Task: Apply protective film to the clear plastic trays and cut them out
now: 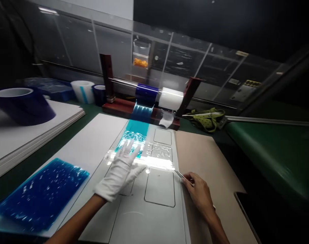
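My left hand (120,171) wears a white glove. Its fingers are spread flat at the lower end of a blue film strip (138,128) pulled from a roll. In my right hand (199,191), bare, a slim metal craft knife (180,174) is pinched, its tip at the right edge of the white board (141,220). Rounded rectangles are drawn in black on this board. Wrinkled clear film (161,151) covers part of it, and a bright band of glare crosses between my hands. To the left lies a stack of blue film sheets (44,195).
A dark red stand (119,106) carries a blue film roll (146,94) and a white roll (171,98) behind the board. Loose rolls and white sheets (7,135) are at left. Brown board (202,152) lies right, near a yellow-green pouch (207,118).
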Motion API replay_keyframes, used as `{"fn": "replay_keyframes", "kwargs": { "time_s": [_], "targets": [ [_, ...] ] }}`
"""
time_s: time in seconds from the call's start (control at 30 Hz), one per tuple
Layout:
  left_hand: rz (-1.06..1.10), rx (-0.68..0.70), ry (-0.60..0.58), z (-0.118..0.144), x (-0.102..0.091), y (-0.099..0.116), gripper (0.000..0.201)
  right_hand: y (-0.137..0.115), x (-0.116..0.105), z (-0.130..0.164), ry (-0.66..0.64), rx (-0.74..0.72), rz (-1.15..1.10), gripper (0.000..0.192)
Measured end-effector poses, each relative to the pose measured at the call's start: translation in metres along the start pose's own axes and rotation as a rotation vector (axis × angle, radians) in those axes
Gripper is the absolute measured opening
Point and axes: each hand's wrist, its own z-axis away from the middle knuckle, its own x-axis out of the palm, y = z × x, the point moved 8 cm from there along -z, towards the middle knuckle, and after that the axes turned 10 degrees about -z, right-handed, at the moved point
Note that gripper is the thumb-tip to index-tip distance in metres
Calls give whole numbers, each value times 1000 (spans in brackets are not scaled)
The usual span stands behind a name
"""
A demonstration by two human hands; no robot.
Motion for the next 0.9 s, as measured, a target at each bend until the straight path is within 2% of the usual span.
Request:
{"fn": "replay_keyframes", "kwargs": {
  "time_s": [0.07,0.13,0.2,0.27,0.33,0.47,0.5,0.63,0.67,0.77,0.9],
  "targets": [
    [-43,145,-97,-23,40,29,75,4,-1,-9,21,15,16,20],
    [-70,256,-163,-40,68,50,82,6,1,-15,22,21,20,17],
    [-73,327,-202,-50,84,63,86,6,4,-18,14,23,12,16],
    [-76,381,-234,-55,92,73,85,5,9,-20,2,23,-7,15],
    [-82,406,-250,-55,95,77,85,3,13,-21,-14,19,-41,16],
    [-109,418,-235,-53,93,78,96,-2,16,-25,-53,6,-161,16],
    [-118,423,-224,-54,92,78,91,-2,15,-25,-64,2,-197,17],
    [-175,430,-152,-58,90,78,28,1,8,-27,-79,-11,-283,20],
    [-194,431,-128,-57,88,79,26,5,5,-26,-70,-12,-280,20],
    [-252,450,-54,-40,81,85,41,26,-12,-23,11,-2,-201,18],
    [-311,505,42,11,65,91,68,63,-41,-10,181,34,-16,25]
  ]
}}
